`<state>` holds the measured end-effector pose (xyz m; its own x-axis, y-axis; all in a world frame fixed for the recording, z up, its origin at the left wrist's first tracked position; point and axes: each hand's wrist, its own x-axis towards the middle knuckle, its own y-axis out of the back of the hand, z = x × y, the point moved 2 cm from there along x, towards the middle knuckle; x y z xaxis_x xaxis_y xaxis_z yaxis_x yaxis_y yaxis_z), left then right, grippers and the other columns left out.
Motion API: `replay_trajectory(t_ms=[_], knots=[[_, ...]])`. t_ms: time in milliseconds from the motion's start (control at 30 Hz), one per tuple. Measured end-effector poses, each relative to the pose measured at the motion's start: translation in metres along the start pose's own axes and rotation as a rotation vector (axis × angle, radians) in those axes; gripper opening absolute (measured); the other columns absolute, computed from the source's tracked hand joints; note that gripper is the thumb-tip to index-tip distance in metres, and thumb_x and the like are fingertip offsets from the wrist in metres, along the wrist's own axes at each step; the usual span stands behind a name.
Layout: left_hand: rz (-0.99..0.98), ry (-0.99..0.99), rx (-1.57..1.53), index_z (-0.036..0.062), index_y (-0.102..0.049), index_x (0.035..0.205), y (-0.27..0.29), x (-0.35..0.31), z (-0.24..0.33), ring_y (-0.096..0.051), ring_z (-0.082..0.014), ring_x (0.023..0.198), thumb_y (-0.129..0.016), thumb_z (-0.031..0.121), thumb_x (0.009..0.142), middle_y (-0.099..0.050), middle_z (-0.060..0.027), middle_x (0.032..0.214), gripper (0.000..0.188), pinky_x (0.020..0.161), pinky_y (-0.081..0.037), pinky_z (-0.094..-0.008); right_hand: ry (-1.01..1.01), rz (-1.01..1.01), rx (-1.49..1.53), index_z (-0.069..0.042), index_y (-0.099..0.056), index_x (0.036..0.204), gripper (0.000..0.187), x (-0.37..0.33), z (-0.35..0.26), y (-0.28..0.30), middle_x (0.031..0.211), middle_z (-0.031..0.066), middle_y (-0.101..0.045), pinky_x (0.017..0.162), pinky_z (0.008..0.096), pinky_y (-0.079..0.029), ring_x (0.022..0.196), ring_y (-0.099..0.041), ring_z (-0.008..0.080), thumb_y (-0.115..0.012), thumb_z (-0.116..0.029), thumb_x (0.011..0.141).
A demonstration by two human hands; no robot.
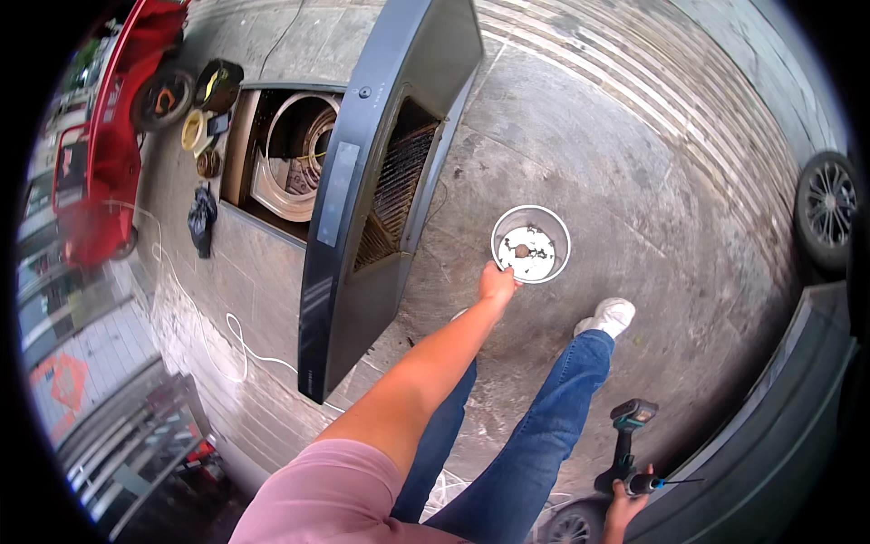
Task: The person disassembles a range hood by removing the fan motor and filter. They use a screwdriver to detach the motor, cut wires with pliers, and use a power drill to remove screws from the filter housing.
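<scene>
My left hand (497,283) reaches forward, its fingers closed on the near rim of a round, drum-shaped fan wheel (565,238). The wheel has a pale rim, and its white floor carries dark patches around a brown hub. At the lower right, my right hand (622,510) grips a black and teal cordless drill (623,447) fitted with a long thin bit. Left of the fan wheel stands a range hood (331,272) with a dark front panel and greasy slatted filter (410,172). Its box behind holds a round metal fan housing (272,186).
A black plastic bag (201,222), a dark bucket (217,86) and a yellowish roll-like ring (193,130) lie beyond the hood. A white cord (237,349) runs over the ground. A red vehicle (104,136) stands far left, and a car wheel (826,208) is at right.
</scene>
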<state>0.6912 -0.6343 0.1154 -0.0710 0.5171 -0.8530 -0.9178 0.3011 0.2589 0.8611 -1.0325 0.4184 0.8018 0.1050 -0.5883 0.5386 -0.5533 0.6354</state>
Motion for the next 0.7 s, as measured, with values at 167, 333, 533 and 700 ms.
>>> replay_trajectory(t_ms=[167,333,533,700], knots=[[0.063,0.020,-0.153,-0.0043,-0.054,0.095,-0.049,0.045,0.042,-0.063,-0.0177,0.056,-0.053,0.006,0.085,-0.064,-0.0139,0.071,0.014,0.048,-0.047,-0.0291,0.249,-0.157,-0.117,0.004,-0.036,0.133,0.075,0.130,-0.082,-0.029,0.121,0.0143,-0.049,0.098,0.0345,-0.035,0.110,-0.049,0.0226,-0.063,0.004,0.063],[0.142,0.002,-0.320,-0.0048,-0.052,0.099,-0.120,0.116,0.067,-0.066,-0.0240,0.065,-0.054,0.006,0.083,-0.064,-0.0174,0.081,0.020,0.055,-0.050,-0.0345,0.444,-0.328,-0.168,0.007,-0.037,0.130,0.073,0.239,-0.148,-0.080,0.124,0.0162,-0.048,0.100,0.0371,-0.033,0.114,-0.048,0.0251,-0.066,-0.002,0.064],[0.297,-0.089,-0.164,-0.0006,-0.049,0.098,-0.190,0.150,0.123,-0.062,-0.0367,0.087,-0.058,0.019,0.083,-0.065,-0.0191,0.085,0.026,0.077,-0.045,-0.0445,0.535,-0.527,-0.399,0.002,-0.039,0.130,0.077,0.321,-0.194,-0.147,0.117,0.0135,-0.053,0.094,0.0330,-0.039,0.104,-0.052,0.0200,-0.063,0.000,0.057],[0.117,-0.237,-0.274,-0.0008,-0.046,0.111,-0.195,0.195,0.104,-0.060,-0.0350,0.093,-0.060,0.024,0.082,-0.064,-0.0187,0.092,0.040,0.079,-0.046,-0.0421,0.585,-0.754,-0.495,0.002,-0.041,0.128,0.077,0.338,-0.215,-0.231,0.110,0.0111,-0.056,0.090,0.0317,-0.041,0.098,-0.055,0.0179,-0.063,0.001,0.054]])
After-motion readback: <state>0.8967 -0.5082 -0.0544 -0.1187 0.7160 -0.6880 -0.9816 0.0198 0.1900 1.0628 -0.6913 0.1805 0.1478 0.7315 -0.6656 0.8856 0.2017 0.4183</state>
